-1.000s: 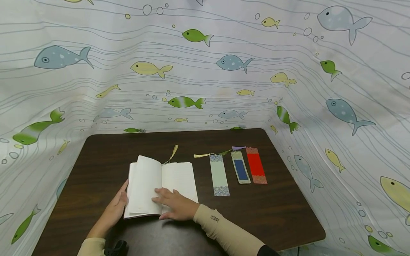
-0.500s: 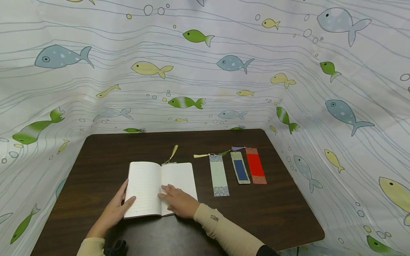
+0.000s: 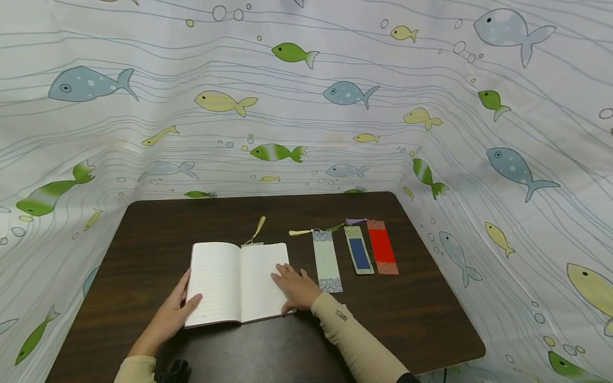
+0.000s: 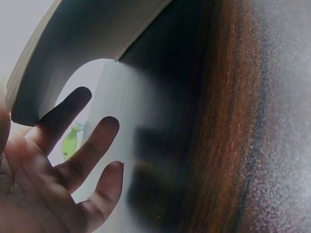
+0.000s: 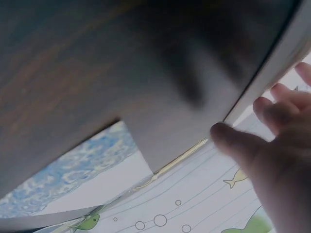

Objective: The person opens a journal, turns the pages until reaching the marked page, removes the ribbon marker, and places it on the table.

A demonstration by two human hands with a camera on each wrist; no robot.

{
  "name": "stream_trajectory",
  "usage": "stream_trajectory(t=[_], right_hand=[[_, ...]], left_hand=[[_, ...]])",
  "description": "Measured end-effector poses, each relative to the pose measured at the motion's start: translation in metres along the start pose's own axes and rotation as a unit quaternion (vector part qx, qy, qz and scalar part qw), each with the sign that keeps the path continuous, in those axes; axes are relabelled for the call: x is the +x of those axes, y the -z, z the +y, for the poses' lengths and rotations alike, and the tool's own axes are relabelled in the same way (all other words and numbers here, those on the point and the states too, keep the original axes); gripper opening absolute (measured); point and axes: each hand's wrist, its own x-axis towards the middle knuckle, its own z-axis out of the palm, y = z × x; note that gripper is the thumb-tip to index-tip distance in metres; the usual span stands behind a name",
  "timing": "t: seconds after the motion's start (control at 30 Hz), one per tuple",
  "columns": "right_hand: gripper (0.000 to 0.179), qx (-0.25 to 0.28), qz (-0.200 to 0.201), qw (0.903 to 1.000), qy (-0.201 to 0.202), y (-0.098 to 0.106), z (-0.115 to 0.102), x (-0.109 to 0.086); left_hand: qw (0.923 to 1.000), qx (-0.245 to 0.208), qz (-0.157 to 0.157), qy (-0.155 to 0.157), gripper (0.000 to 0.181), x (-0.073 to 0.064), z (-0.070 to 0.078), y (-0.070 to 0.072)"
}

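Observation:
A lined notebook [image 3: 215, 284] lies spread at its middle on the dark table. My left hand [image 3: 167, 314] holds its left side, thumb on the page margin. In the left wrist view, other fingers [image 4: 97, 150] spread below the tilted-up cover [image 4: 82, 48]. My right hand [image 3: 299, 290] rests at the right page's outer edge, fingers extended over the paper. From the notebook's top sticks the yellow tassel [image 3: 260, 227] of a bookmark, most of which is hidden between the pages. Closest to my right hand lies a pale green bookmark [image 3: 328, 260] with blue patterned ends.
Right of the pale bookmark lie a blue-centred bookmark [image 3: 360, 252] and a red bookmark [image 3: 383, 247], tassels toward the back. The dark wood table [image 3: 421, 319] has rounded corners. A white curtain with fish [image 3: 292, 122] surrounds its back and sides.
A raised leaf has settled onto the left side. My right hand has slid from the notebook's middle to its right edge. My left thumb has come over the left page.

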Motion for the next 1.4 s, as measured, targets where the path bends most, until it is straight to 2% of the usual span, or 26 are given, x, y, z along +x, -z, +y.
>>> stream_trajectory(t=[0.1, 0.23, 0.37, 0.5, 0.67, 0.9, 1.17, 1.27, 1.4], right_hand=[[0.099, 0.003, 0.019, 0.9997, -0.014, 0.000, 0.002, 0.000], [0.099, -0.003, 0.070, 0.9969, -0.035, -0.003, -0.001, 0.002], [0.108, -0.014, 0.112, 0.9919, -0.058, -0.006, -0.004, 0.005], [0.118, -0.017, 0.126, 0.9893, -0.071, -0.009, -0.005, 0.009], [0.123, -0.020, 0.141, 0.9871, -0.073, -0.013, -0.006, 0.012], [0.121, -0.047, 0.187, 0.9794, -0.061, -0.012, -0.008, 0.016], [0.120, -0.089, 0.240, 0.9651, -0.055, -0.010, -0.012, 0.021], [0.118, -0.057, 0.244, 0.9670, -0.045, -0.008, -0.018, 0.023], [0.106, 0.048, 0.214, 0.9755, 0.016, -0.003, -0.032, 0.024]], left_hand=[[1.0000, 0.003, 0.003, -0.005, 0.087, -0.001, 0.000, 0.000], [1.0000, 0.007, 0.001, -0.003, 0.089, 0.000, 0.000, 0.000], [1.0000, 0.009, 0.002, -0.001, 0.089, 0.000, 0.001, 0.000], [0.9999, 0.010, 0.003, -0.005, 0.088, -0.001, 0.002, 0.000], [0.9999, 0.012, 0.004, -0.005, 0.088, -0.002, 0.003, 0.000], [0.9999, 0.010, 0.005, -0.011, 0.087, -0.002, 0.003, -0.001], [0.9999, 0.004, -0.005, 0.016, 0.089, 0.000, 0.002, 0.000], [0.9999, 0.002, -0.004, 0.015, 0.088, 0.000, 0.002, 0.000], [1.0000, 0.003, 0.002, 0.001, 0.087, -0.001, 0.002, 0.000]])
